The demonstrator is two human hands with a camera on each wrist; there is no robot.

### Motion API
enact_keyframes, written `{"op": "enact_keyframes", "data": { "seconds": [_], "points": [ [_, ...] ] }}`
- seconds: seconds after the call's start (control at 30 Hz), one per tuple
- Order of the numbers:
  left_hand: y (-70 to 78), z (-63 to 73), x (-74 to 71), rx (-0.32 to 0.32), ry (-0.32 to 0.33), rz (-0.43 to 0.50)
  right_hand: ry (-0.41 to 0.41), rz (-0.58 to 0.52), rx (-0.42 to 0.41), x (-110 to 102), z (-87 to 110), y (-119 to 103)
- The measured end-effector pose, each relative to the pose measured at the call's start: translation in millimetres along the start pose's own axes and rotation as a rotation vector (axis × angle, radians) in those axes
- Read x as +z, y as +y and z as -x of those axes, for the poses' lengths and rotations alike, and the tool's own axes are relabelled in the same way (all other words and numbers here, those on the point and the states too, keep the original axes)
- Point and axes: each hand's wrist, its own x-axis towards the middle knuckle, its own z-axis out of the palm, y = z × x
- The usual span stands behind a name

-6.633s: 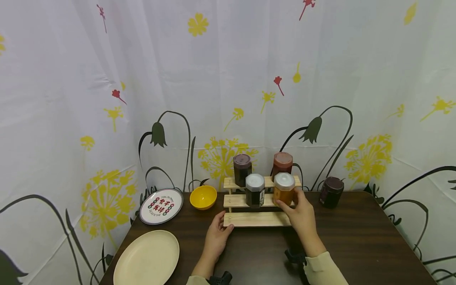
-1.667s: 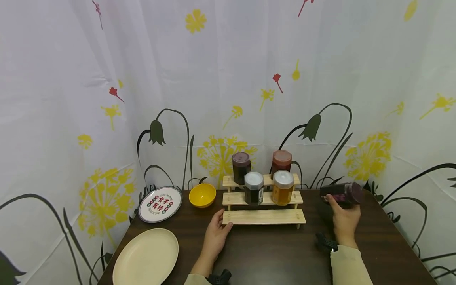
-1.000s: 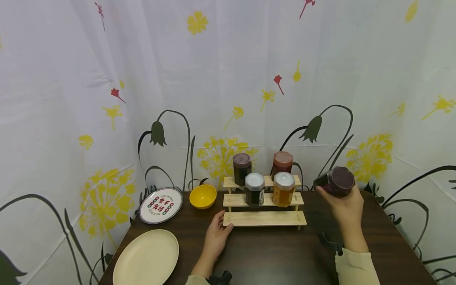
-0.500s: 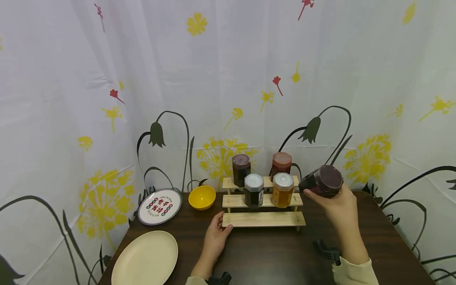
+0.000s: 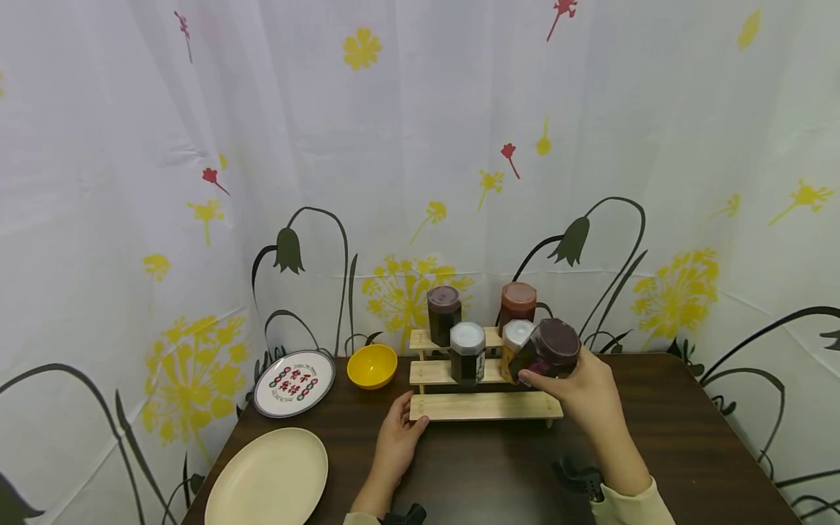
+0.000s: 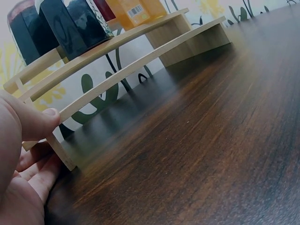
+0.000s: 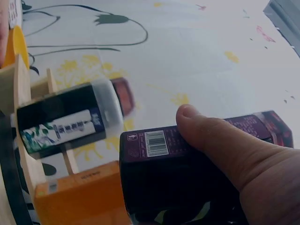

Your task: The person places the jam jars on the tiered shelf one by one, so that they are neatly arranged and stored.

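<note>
A three-step wooden rack [image 5: 485,408] stands at the back of the table. My left hand [image 5: 397,441] grips the left end of its lowest step, thumb on top and fingers below, as the left wrist view shows. My right hand [image 5: 590,394] holds a dark jar [image 5: 550,348] with a purple lid, tilted, over the rack's right side; in the right wrist view the thumb lies along its purple label [image 7: 159,143]. It partly covers an orange jar [image 5: 515,335] on the middle step. Beside that is a dark jar with a whitish lid [image 5: 468,354].
On the top step stand a purple-lidded dark jar [image 5: 445,315] and a red-lidded jar [image 5: 518,302]. Left of the rack are a yellow bowl [image 5: 372,366], a patterned white plate [image 5: 294,383] and a cream plate [image 5: 265,477]. A printed curtain [image 5: 420,146] hangs behind the dark table [image 5: 689,437].
My right hand let go of the orange jar, picked up the dark jar from the table's right and carried it left to the rack. My left hand has stayed on the rack.
</note>
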Motion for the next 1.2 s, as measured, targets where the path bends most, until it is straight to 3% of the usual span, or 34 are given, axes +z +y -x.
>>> {"op": "enact_keyframes", "data": {
  "seconds": [0.17,0.43,0.73,0.97,1.2],
  "points": [
    [-4.0,-2.6,-0.4,-0.005,0.005,-0.012,-0.061,0.02,-0.003,8.7,1.7,-4.2],
    [-5.4,-6.3,1.6,-0.012,0.005,-0.017,-0.183,0.083,0.09,29.1,4.2,-9.4],
    [-3.9,-1.5,-0.1,-0.002,-0.01,0.013,-0.214,0.107,0.02,64.2,13.3,-8.7],
    [-5.3,0.7,-1.3,-0.025,-0.014,-0.003,-0.219,0.155,0.065,90.5,19.6,0.4],
    [-4.4,-4.5,0.1,-0.037,0.011,-0.018,-0.173,0.202,0.046,102.8,19.0,4.4]
  ]
}}
